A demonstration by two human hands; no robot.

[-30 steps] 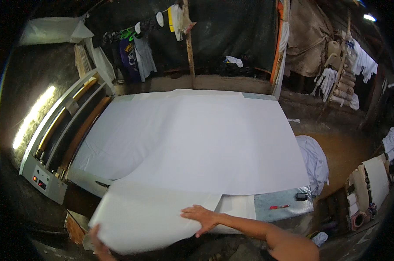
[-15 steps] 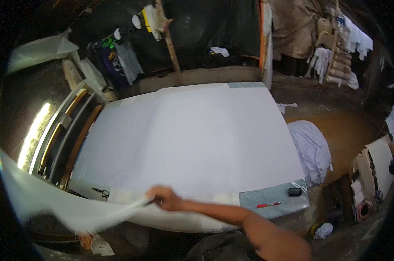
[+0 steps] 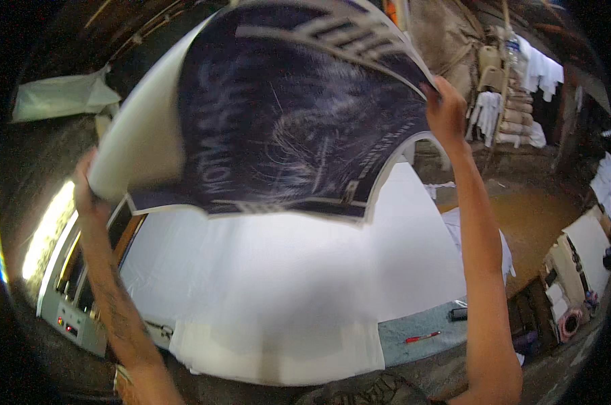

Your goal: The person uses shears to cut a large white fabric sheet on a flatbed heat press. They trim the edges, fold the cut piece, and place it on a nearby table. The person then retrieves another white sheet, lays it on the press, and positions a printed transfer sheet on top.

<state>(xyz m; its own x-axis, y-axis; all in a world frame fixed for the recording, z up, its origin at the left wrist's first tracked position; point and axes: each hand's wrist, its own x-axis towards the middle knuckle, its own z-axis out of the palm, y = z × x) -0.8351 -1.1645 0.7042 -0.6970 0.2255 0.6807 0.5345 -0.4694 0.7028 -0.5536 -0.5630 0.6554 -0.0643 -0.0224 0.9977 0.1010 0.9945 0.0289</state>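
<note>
My left hand point(image 3: 88, 185) and my right hand point(image 3: 446, 115) are closed on opposite edges of a large printed sheet point(image 3: 299, 115), raised high above the table. Its underside shows a dark navy print with pale lines and lettering; the left edge curls over, showing white. Below it, the table point(image 3: 403, 327) carries broad white sheets point(image 3: 265, 263). A red pen point(image 3: 421, 336) and a small black object point(image 3: 457, 314) lie on its grey-blue near right part. Scissors point(image 3: 162, 332) at the near left are partly hidden.
A roller machine point(image 3: 62, 317) with lit switches stands at the left, beside a strip light point(image 3: 47, 229). A pale cloth pile point(image 3: 505, 260) is at the table's right. White rolls and a cluttered stand point(image 3: 575, 277) are farther right. Cloths point(image 3: 542, 64) hang at back right.
The sheet was lifted off the near part of the table and raised high, its dark printed side now showing. Both my hands have moved up, the right one far up and rightward.
</note>
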